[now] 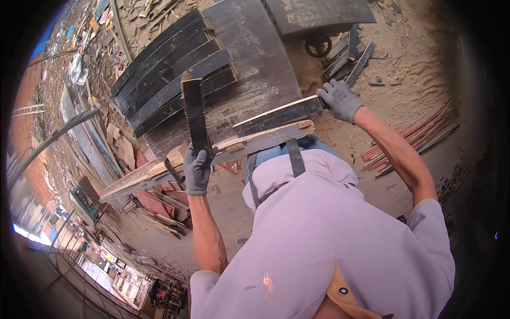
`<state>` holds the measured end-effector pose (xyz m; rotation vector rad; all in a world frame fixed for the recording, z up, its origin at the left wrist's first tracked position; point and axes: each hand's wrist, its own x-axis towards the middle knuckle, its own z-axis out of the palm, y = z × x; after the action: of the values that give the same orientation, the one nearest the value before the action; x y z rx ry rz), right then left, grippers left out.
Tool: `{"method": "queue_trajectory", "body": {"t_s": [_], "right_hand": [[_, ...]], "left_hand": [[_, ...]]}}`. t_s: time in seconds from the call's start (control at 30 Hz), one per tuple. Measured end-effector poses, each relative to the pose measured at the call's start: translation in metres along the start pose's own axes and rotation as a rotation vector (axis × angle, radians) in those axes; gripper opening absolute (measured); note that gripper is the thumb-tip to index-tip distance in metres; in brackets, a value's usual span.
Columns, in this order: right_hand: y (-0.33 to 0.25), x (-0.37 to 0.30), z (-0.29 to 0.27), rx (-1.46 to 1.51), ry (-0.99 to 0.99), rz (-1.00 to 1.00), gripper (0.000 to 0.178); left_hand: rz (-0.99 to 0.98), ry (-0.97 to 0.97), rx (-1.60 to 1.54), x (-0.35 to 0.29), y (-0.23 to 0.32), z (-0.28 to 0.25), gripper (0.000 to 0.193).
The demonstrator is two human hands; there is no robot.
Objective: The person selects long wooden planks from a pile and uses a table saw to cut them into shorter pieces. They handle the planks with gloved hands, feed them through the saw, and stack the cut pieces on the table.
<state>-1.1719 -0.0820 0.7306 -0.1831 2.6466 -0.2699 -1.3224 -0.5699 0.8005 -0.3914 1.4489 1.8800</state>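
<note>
My left hand [197, 169], in a grey glove, is closed round the lower end of a black-faced board strip [194, 114]. That strip points away from me, its far end reaching over the stacked boards. My right hand [340, 100], also gloved in grey, grips the right end of a second black strip [281, 115] with a pale raw edge. This one lies along the near side of the dark work table [260, 58], just beyond a wooden rail [271, 139]. On the table's left, black board strips [175, 69] lie in neat rows.
A black handwheel [317, 47] sits under a second dark panel [324, 15]. Offcuts [345, 58] lie beside it on the sandy ground. Reddish strips [409, 139] are piled at the right. Wood scraps [159, 204] and a bent metal bar [53, 139] are at the left.
</note>
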Motion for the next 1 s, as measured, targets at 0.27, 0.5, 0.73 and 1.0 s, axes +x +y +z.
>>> {"method": "queue_trajectory", "body": {"t_s": [0.27, 0.5, 0.73, 1.0], "right_hand": [[-0.046, 0.043, 0.000, 0.069, 0.023, -0.107, 0.048], [-0.068, 0.061, -0.011, 0.066, 0.017, -0.178, 0.047], [-0.065, 0.059, -0.001, 0.072, -0.031, -0.165, 0.049], [-0.052, 0.057, -0.004, 0.205, -0.066, -0.186, 0.055]], "left_hand": [[0.252, 0.172, -0.384, -0.041, -0.008, -0.087, 0.049], [0.371, 0.169, -0.701, -0.062, 0.000, -0.123, 0.046], [0.337, 0.136, -0.717, -0.069, -0.008, -0.117, 0.035], [0.344, 0.238, -0.670, -0.074, -0.019, -0.117, 0.037]]}}
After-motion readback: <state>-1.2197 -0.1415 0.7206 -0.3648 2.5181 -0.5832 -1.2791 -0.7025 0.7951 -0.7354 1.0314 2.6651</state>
